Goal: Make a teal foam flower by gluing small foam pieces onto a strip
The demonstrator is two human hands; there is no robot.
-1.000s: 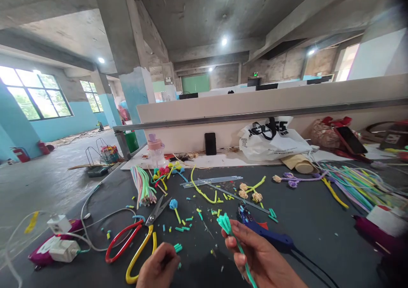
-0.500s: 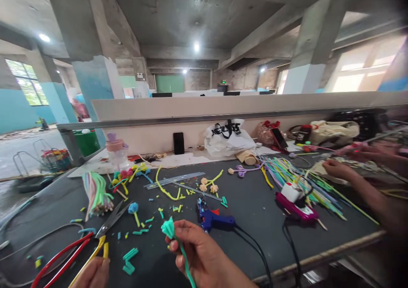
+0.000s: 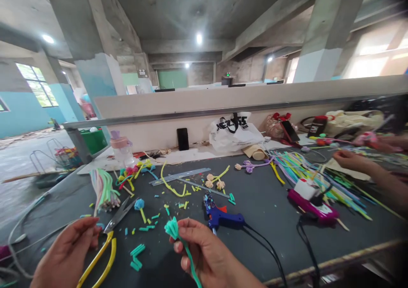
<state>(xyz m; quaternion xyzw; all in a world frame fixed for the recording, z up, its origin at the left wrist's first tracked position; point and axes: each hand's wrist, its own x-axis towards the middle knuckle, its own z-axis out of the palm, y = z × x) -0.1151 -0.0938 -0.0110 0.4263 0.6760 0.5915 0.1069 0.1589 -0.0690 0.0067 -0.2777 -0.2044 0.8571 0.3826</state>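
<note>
My right hand point(image 3: 207, 256) grips a teal pipe-cleaner flower point(image 3: 173, 229), its bud pointing up-left and its stem running down through my fingers. My left hand point(image 3: 66, 254) hovers at the lower left with fingers loosely curled, holding nothing that I can see, right by the yellow-handled scissors point(image 3: 110, 237). Short teal pipe-cleaner cuttings point(image 3: 137, 254) lie between my two hands on the dark table point(image 3: 264, 203). A blue glue gun point(image 3: 221, 215) rests just beyond my right hand, its black cord trailing right.
A bundle of pastel pipe cleaners point(image 3: 103, 190) lies at left, a larger spread point(image 3: 306, 169) at right. A pink power strip point(image 3: 314, 207), a white plastic bag point(image 3: 234, 132), a phone point(image 3: 182, 139) and a pink-lidded bottle point(image 3: 121, 149) stand farther back. Another person's hands point(image 3: 353, 160) work at far right.
My left hand has risen into view beside the scissors. The view has shifted slightly left; my right hand keeps the same hold on the teal flower.
</note>
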